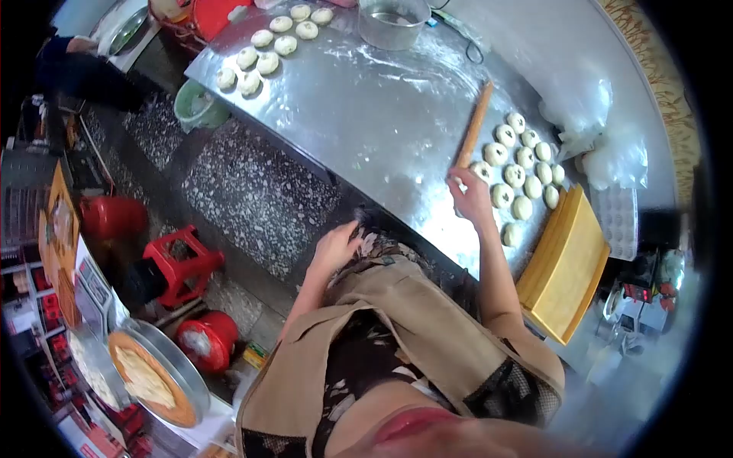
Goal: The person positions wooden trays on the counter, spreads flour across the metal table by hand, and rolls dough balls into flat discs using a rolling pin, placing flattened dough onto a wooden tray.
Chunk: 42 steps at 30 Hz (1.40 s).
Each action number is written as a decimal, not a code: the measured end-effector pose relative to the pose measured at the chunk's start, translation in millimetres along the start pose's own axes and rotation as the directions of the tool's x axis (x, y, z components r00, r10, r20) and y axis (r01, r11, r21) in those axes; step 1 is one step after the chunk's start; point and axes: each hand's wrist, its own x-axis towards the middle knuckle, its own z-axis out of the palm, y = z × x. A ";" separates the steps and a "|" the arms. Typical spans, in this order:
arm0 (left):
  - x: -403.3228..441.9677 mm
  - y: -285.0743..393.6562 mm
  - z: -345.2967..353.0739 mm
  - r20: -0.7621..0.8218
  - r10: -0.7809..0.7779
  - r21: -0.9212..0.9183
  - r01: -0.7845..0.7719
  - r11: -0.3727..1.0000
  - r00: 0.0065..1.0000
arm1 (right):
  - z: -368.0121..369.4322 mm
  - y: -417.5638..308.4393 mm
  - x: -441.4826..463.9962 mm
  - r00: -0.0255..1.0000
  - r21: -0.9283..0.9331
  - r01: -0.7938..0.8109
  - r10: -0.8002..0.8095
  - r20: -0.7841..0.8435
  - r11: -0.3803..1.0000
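My right hand [471,195] is at the near end of a wooden rolling pin [476,122], its fingers closed about that end. The pin lies slantwise on the metal worktable [359,130]. Right beside this hand are several round filled dough buns [514,176] in loose rows. My left hand [334,248] is off the table, by the front of my brown apron [389,286]. Its thumb stands apart from the fingers, and I see nothing held in it; the fingertips are partly lost against dark patterned cloth.
More buns [267,62] sit at the table's far left, near a metal pot [393,23]. A yellow wooden box [565,263] stands at the right. On the floor are a green bucket [200,105] and a red stool [183,263]. Another person [88,72] is at the upper left.
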 end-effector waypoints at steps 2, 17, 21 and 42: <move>15.5 -18.3 -22.6 0.060 -0.001 -0.017 0.002 1.000 0.998 | 15.8 -8.6 61.7 0.999 -0.008 0.034 -0.034 0.007 0.999; 163.8 -118.9 -216.0 -0.139 -0.390 0.068 0.401 0.913 0.910 | 109.1 57.9 559.3 0.862 -0.605 0.326 0.035 0.506 0.726; 178.9 -124.7 -208.4 -0.044 -0.457 0.165 0.458 0.874 0.888 | 154.9 147.3 567.0 0.638 -0.474 0.766 -0.429 0.639 0.434; 255.1 -173.0 -239.4 0.071 -0.049 0.161 0.037 0.986 0.996 | 95.4 186.3 337.6 0.969 0.121 -0.197 0.174 0.172 0.973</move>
